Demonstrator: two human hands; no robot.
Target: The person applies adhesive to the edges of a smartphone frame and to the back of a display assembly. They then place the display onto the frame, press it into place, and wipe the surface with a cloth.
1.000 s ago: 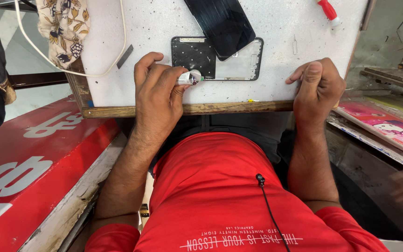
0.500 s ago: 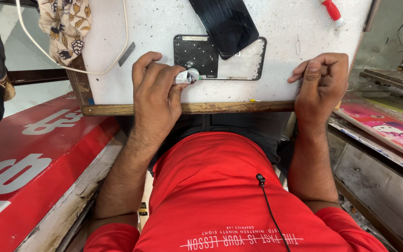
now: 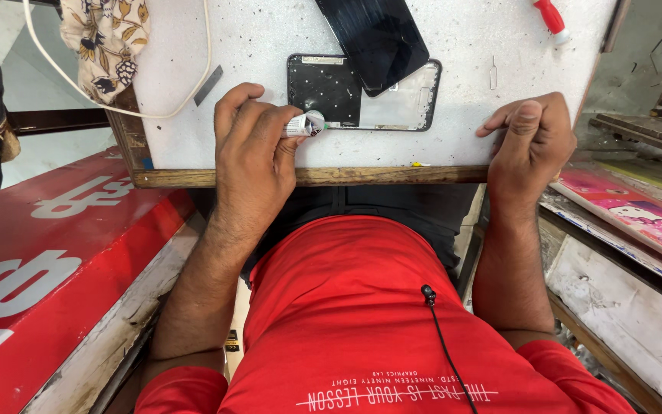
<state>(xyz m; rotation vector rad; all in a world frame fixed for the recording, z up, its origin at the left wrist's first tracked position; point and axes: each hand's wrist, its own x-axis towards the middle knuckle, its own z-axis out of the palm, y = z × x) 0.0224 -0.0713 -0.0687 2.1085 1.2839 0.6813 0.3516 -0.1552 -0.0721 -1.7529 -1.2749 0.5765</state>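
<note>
The left hand rests on the white bench, fingers pinching a small grey tube w/ its round end right at the bottom left corner of the open phone frame. A black screen lies tilted on top of that frame. The right hand sits at the bench's right edge, well apart from the phone, fingers curled in & thumb up, holding nothing; a red-handled tool lies at the far corner.
</note>
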